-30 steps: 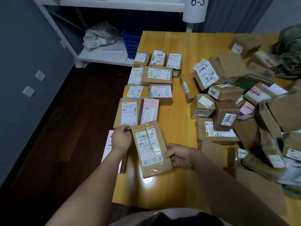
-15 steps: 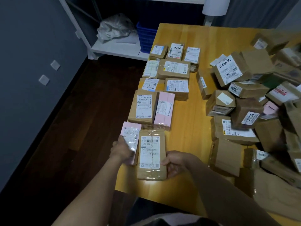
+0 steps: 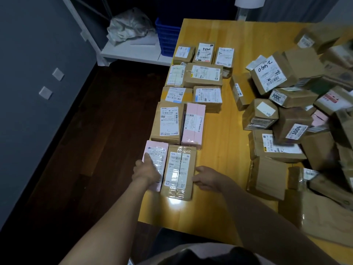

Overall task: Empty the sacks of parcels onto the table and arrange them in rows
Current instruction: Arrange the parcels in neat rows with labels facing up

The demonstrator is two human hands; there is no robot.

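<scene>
left hand (image 3: 148, 172) lies flat on top of the pink parcel (image 3: 156, 152). Its fingers (image 3: 148, 159) are straight and pressing down, not gripping. right hand (image 3: 208, 178) sits against the right edge of the brown parcel (image 3: 178, 169), fingers (image 3: 196, 181) loosely extended and touching the side, holding nothing. The two parcels lie flat, labels up, side by side and touching. They form the nearest row at the left edge of the surface (image 3: 225, 134). Four more rows (image 3: 168, 121) run beyond them to the far end, also labels up. An unsorted heap (image 3: 290, 119) of brown boxes covers the right half, apart from the rows. The white shelf (image 3: 133, 52) past the surface holds a crumpled grey sack (image 3: 129, 27) and a blue crate (image 3: 167, 41).
</scene>
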